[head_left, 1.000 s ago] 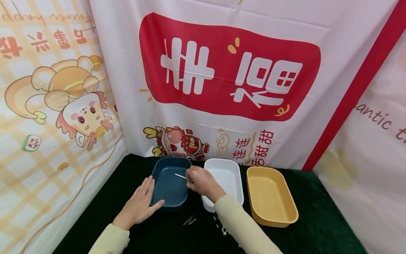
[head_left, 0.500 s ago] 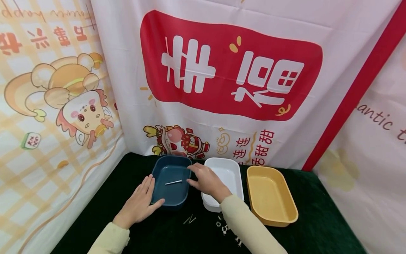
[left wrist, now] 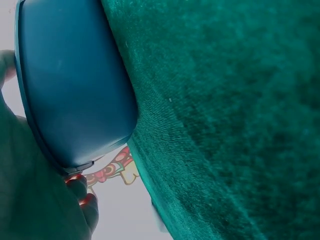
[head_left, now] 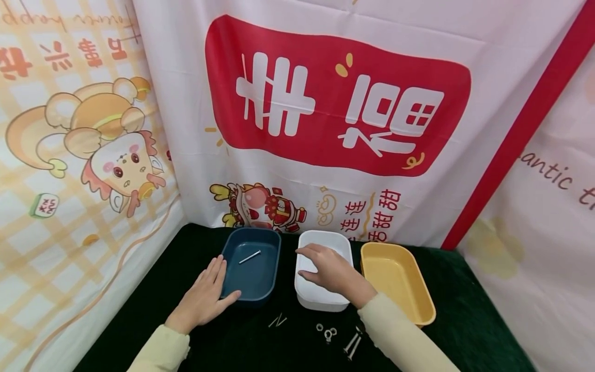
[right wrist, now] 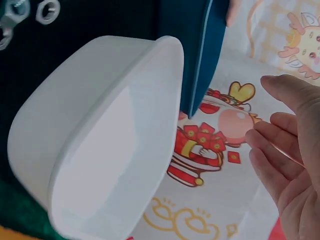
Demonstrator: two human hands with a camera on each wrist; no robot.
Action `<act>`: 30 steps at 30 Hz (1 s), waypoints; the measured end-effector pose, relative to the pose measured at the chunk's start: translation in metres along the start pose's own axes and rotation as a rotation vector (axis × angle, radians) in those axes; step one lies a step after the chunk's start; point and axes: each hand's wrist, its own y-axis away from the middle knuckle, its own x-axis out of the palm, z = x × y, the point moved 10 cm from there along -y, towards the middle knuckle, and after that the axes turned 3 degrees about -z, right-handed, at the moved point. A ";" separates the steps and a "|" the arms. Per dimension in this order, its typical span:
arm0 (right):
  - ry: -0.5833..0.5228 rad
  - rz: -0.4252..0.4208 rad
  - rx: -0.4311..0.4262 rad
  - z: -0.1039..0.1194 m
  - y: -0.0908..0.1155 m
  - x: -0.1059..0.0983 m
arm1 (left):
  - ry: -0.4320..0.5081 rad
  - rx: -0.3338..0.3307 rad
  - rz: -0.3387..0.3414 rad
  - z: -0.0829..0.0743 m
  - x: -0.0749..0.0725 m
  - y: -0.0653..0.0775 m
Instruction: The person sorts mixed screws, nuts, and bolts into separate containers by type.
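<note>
A: With twelve o'clock pointing away from the person, what's furthest left?

B: The left hand (head_left: 202, 299), at eight o'clock of the blue tray (head_left: 253, 281). Its fingers lie straight against the rim, thumb spread along the near side, so that grip is released.

A: And in the blue tray?

B: One silver screw (head_left: 249, 257), lying on the bottom, slanting from eight o'clock to two.

A: Next to the right?

B: Thin pins (head_left: 275, 320) on the desk (head_left: 241, 346), at five o'clock of the blue tray. Then the white tray (head_left: 321, 306), at three o'clock of the blue one, with a gap between.

A: What about the right hand (head_left: 332, 269)?

B: It hangs over the white tray, apart from it in the right wrist view. Thumb and fingers are parted around nothing: a released grip.

A: And nearer the person?

B: Small nuts (head_left: 328, 335) at the white tray's six o'clock, loose screws (head_left: 355, 349) at its five.

A: Last thing?

B: The yellow tray (head_left: 400, 279), at three o'clock of the white one, its near left part behind the right sleeve (head_left: 400, 330).
</note>
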 end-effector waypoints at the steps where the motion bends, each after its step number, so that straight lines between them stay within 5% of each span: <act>1: 0.002 0.008 0.002 0.000 0.004 -0.003 | 0.000 0.000 0.000 0.000 0.000 0.000; 15: 0.085 0.074 -0.029 -0.001 0.062 -0.034 | 0.001 0.003 -0.004 -0.001 -0.004 -0.003; 30: -0.016 0.262 -0.052 -0.020 0.131 -0.005 | 0.015 0.011 -0.011 -0.001 0.001 -0.001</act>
